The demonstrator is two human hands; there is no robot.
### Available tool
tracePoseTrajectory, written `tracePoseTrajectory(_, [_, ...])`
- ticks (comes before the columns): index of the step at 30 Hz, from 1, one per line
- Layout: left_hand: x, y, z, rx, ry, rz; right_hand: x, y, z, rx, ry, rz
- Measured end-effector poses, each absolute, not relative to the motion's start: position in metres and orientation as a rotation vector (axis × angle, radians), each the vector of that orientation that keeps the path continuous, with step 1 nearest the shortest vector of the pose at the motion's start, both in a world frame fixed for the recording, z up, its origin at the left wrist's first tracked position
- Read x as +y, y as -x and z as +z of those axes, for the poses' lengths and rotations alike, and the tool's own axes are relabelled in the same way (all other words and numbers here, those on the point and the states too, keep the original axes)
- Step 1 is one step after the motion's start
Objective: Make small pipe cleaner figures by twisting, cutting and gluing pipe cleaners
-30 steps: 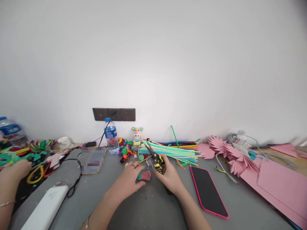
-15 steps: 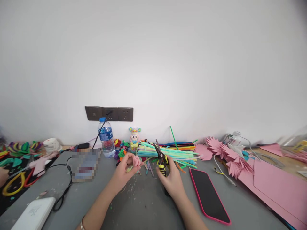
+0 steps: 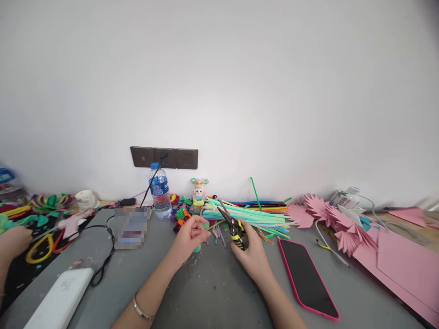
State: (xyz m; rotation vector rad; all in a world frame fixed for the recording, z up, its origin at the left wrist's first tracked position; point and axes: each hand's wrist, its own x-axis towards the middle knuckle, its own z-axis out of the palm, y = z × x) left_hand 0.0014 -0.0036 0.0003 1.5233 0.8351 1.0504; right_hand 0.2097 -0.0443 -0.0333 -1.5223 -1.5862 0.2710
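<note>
Near the middle of the grey table, my left hand has its fingers curled round a small fuzzy pink piece, mostly hidden by the fingers. My right hand grips black and yellow pliers by the handles, with their jaws apart and pointing up and left. Behind the pliers lies a bundle of pale green and yellow pipe cleaners. A few short purple strips rest between the hands.
A phone with a pink case lies right of my right hand. A water bottle and small figurine stand behind. Pink paper is at right, a white device at left. Another person's hand shows at far left.
The whole view has shifted, with table items appearing farther right. My left fingers now cover more of the pink piece. Another person's hand shows more at far left.
</note>
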Motion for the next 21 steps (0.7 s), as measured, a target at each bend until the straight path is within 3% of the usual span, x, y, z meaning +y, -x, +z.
tracePoseTrajectory(13, [-0.011, -0.007, -0.014, 0.871, -1.887, 0.676, -0.048, -0.206, -0.024, -1.619, 1.537, 0.262])
tracePoseTrajectory(21, [-0.006, -0.005, -0.009, 1.029, -1.675, 0.934, -0.061, -0.199, -0.01, -1.776, 1.525, 0.247])
